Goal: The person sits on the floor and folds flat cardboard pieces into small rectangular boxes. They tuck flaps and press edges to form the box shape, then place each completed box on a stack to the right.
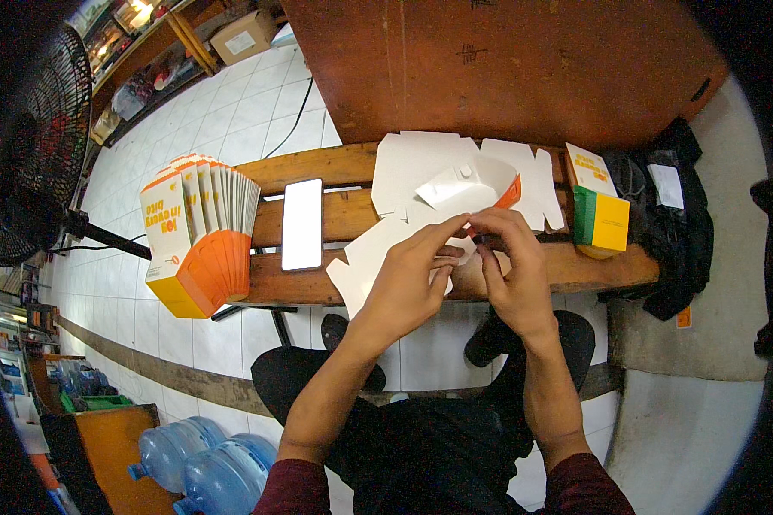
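Both my hands are close together over the near edge of the slatted wooden bench (348, 281). Between them is a carton blank (449, 190), bent into a curve, with its white inside up and an orange patch showing at the right. My left hand (410, 273) has its fingers curled and pinched at the blank's near end. From the other side, my right hand (515, 273) grips the same end, thumb and fingertips together. The fingers partly hide the gripped edge. Under and behind the hands lie flat white carton blanks (395, 176).
A fanned row of orange, white and yellow cartons (193, 232) stands at the bench's left. Beside it lies a phone (302, 225) with a white screen. A green, yellow and white carton (601, 210) is at the right, near a black bag (683, 215). Blue water jugs (223, 472) are lower left.
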`<move>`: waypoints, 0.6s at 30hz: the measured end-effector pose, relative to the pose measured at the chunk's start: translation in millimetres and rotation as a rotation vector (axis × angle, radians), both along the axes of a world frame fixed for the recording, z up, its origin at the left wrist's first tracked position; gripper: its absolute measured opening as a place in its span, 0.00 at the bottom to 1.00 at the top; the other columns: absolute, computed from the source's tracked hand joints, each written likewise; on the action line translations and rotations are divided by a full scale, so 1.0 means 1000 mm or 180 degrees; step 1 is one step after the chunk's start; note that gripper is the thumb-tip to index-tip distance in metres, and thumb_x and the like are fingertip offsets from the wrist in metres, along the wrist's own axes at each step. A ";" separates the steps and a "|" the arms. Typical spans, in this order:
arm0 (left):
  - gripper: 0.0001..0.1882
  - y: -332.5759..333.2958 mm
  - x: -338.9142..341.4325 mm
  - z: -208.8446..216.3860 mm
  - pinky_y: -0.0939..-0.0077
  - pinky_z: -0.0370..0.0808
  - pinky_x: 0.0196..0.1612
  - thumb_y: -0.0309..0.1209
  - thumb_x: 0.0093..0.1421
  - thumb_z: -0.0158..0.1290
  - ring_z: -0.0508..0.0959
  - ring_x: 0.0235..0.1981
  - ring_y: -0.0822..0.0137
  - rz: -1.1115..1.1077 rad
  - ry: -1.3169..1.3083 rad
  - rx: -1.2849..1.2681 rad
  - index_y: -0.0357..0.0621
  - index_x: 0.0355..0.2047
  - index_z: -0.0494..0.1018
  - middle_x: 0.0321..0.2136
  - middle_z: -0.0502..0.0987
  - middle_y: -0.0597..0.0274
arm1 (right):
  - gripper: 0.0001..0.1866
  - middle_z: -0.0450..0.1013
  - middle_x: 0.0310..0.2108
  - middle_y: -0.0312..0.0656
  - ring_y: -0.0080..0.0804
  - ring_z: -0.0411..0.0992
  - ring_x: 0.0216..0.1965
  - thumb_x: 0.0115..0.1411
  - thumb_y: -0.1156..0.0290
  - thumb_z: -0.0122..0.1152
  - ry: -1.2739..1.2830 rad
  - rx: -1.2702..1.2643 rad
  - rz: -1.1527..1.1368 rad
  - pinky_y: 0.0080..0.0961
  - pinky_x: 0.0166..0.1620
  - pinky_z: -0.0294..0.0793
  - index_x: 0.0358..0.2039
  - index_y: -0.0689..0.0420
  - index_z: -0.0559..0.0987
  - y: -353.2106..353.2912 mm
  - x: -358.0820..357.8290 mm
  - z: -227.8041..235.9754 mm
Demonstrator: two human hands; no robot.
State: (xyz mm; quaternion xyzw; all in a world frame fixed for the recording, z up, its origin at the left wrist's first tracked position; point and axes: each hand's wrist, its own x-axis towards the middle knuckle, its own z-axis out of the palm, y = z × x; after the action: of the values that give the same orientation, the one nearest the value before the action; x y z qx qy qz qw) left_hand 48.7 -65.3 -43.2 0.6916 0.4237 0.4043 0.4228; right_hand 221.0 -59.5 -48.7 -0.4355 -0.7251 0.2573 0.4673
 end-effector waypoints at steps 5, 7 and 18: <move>0.27 0.004 -0.001 -0.013 0.68 0.77 0.53 0.16 0.55 0.52 0.79 0.49 0.57 -0.0037 0.0331 -0.0073 0.36 0.57 0.66 0.48 0.75 0.47 | 0.24 0.71 0.49 0.44 0.46 0.70 0.50 0.47 0.89 0.58 -0.1346 0.0590 -0.0313 0.39 0.56 0.69 0.46 0.58 0.76 0.005 0.005 -0.007; 0.26 0.004 -0.004 -0.015 0.64 0.75 0.55 0.20 0.55 0.55 0.78 0.49 0.54 -0.0077 0.0564 -0.0063 0.36 0.56 0.67 0.49 0.75 0.47 | 0.20 0.73 0.46 0.41 0.44 0.69 0.49 0.47 0.83 0.61 -0.1922 0.0701 -0.0523 0.41 0.55 0.67 0.42 0.55 0.79 0.011 0.005 -0.011; 0.13 -0.009 -0.015 -0.003 0.60 0.72 0.48 0.33 0.52 0.61 0.79 0.40 0.53 0.0786 0.2316 0.1128 0.46 0.39 0.80 0.38 0.80 0.58 | 0.06 0.75 0.31 0.39 0.40 0.72 0.40 0.51 0.70 0.65 -0.2010 0.0873 0.0337 0.39 0.47 0.66 0.31 0.53 0.79 0.037 0.005 0.040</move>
State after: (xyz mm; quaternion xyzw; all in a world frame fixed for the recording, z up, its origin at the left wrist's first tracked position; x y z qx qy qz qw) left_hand 33.4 -73.8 -46.2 0.7953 0.5489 0.2479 0.0685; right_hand 225.6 -22.1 -9.1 -0.3885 -0.8833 0.0339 0.2601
